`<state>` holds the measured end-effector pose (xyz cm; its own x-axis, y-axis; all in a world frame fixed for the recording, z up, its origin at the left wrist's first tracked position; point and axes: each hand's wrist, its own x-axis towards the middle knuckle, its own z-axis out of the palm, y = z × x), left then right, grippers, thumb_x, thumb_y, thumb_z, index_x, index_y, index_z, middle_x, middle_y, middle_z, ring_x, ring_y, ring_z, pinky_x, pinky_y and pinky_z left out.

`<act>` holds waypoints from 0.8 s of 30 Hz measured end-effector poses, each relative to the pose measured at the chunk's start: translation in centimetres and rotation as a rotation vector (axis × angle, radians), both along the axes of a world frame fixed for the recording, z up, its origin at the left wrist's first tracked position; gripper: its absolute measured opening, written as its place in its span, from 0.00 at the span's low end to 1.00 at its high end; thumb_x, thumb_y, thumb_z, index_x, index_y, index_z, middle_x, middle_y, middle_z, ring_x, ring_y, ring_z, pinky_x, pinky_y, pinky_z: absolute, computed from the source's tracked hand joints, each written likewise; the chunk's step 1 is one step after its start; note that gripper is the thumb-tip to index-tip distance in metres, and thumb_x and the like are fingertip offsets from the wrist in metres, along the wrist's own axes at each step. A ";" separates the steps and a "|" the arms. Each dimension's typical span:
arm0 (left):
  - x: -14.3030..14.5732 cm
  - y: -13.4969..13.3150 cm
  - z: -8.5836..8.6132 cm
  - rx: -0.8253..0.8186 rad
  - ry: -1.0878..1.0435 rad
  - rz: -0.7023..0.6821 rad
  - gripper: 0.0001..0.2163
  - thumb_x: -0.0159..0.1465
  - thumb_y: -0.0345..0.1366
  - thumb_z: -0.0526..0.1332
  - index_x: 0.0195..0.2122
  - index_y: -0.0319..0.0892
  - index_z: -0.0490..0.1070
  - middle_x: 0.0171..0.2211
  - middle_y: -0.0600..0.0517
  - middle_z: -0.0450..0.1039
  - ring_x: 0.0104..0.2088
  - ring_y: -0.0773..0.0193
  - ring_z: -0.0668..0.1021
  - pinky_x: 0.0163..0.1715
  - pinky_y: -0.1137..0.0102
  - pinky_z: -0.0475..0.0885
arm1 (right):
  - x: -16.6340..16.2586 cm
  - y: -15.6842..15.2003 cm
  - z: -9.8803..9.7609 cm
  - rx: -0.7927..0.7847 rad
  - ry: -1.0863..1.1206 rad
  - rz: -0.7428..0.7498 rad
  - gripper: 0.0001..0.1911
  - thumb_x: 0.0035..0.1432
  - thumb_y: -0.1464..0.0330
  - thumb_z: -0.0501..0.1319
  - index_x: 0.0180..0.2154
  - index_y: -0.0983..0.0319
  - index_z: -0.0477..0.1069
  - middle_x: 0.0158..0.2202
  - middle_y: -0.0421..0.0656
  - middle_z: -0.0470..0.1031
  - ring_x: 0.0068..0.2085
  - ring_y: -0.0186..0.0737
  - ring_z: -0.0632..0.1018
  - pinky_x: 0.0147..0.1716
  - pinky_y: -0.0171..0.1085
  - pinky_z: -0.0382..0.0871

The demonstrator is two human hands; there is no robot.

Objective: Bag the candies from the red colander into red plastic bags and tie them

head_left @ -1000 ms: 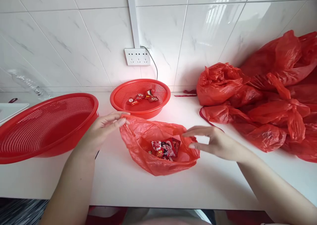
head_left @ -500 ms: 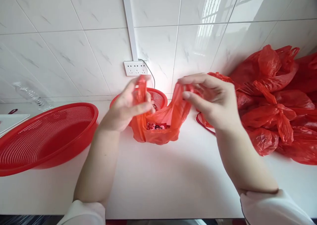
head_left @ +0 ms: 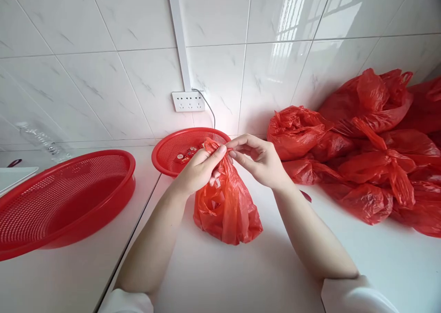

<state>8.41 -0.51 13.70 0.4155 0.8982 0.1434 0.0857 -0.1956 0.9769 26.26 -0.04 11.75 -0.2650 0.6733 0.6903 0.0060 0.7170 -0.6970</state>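
Bag (head_left: 234, 214) stands upright on the counter (head_left: 220, 281); I have its gathered neck pinched in the grip of left hand (head_left: 203, 170) and right hand (head_left: 259, 160). They partly block my view of a small basket (head_left: 169, 148) with wrapped packets (head_left: 188, 155). A large basket (head_left: 113, 209) flanks my left, heaped red bags (head_left: 365, 161) my right.

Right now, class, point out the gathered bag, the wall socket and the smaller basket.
Gathered bag (head_left: 234, 207), head view: middle of its body.
Wall socket (head_left: 188, 102), head view: faceplate's middle.
Smaller basket (head_left: 168, 148), head view: inner left wall.
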 end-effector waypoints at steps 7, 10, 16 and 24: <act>-0.3 0.4 -0.2 -0.144 -0.132 -0.077 0.15 0.67 0.48 0.54 0.44 0.43 0.71 0.12 0.59 0.64 0.09 0.73 0.64 0.11 0.78 0.59 | 1.1 0.0 0.2 0.032 0.038 -0.135 0.07 0.59 0.68 0.62 0.40 0.60 0.68 0.36 0.42 0.72 0.39 0.36 0.76 0.42 0.39 0.72; -0.7 1.0 -0.4 -0.189 -0.194 -0.027 0.16 0.66 0.47 0.57 0.49 0.44 0.71 0.22 0.54 0.75 0.15 0.73 0.71 0.15 0.78 0.63 | 2.4 -0.4 0.4 0.080 -0.025 -0.151 0.06 0.58 0.69 0.64 0.36 0.60 0.68 0.34 0.41 0.72 0.35 0.36 0.75 0.35 0.37 0.72; -1.6 1.8 -0.7 -0.313 -0.273 -0.150 0.08 0.64 0.38 0.61 0.41 0.42 0.75 0.28 0.52 0.74 0.25 0.72 0.76 0.27 0.77 0.72 | 2.9 -2.4 0.7 0.145 -0.444 0.005 0.03 0.59 0.72 0.61 0.35 0.59 0.71 0.32 0.39 0.75 0.26 0.31 0.72 0.24 0.33 0.68; -2.9 -0.9 0.8 0.372 0.357 -0.135 0.13 0.60 0.33 0.63 0.46 0.45 0.70 0.37 0.51 0.77 0.37 0.62 0.80 0.40 0.67 0.76 | 0.3 -0.2 -1.2 0.020 0.040 -0.067 0.09 0.64 0.63 0.57 0.43 0.57 0.72 0.48 0.45 0.72 0.50 0.42 0.75 0.48 0.43 0.73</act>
